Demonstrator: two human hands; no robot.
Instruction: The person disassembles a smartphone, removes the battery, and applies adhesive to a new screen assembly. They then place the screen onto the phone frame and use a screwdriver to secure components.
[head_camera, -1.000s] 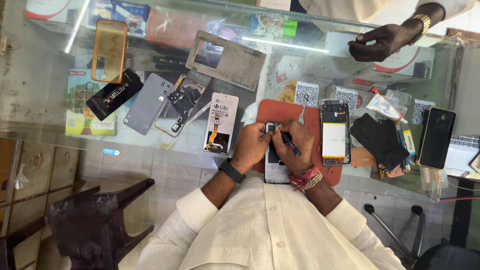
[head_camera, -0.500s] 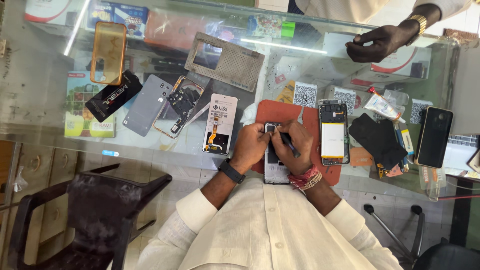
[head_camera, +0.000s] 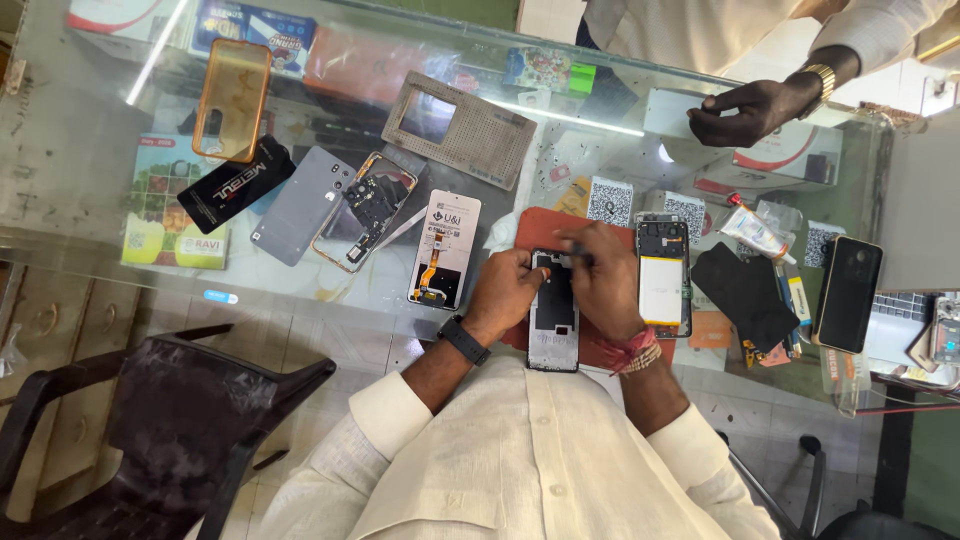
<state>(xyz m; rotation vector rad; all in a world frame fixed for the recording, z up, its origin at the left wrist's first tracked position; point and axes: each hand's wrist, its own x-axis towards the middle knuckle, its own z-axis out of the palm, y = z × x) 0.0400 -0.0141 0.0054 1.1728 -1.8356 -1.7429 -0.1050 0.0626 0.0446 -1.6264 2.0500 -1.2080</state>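
Note:
My left hand (head_camera: 508, 290) grips the left edge of an opened phone frame (head_camera: 554, 322) that lies on a red-brown mat (head_camera: 537, 228) on the glass counter. My right hand (head_camera: 604, 280) is closed over the top right of the same frame, fingertips pinching a small dark tool or part at its upper edge; I cannot tell which. Right of my hands lies another opened phone with a white battery (head_camera: 663, 273). Left of them lies a replacement screen with an orange flex cable (head_camera: 444, 250).
Another person's hand (head_camera: 752, 108) hovers at the counter's far right. An orange case (head_camera: 231, 98), a grey back cover (head_camera: 297, 204), an opened phone (head_camera: 366, 210), a beige perforated frame (head_camera: 458, 128) and a black phone (head_camera: 848, 293) lie around. A dark chair (head_camera: 170, 420) stands at my left.
My right hand has moved up over the top of the phone frame. The dark chair at the left has shifted in view. The other person's hand stays at the far right.

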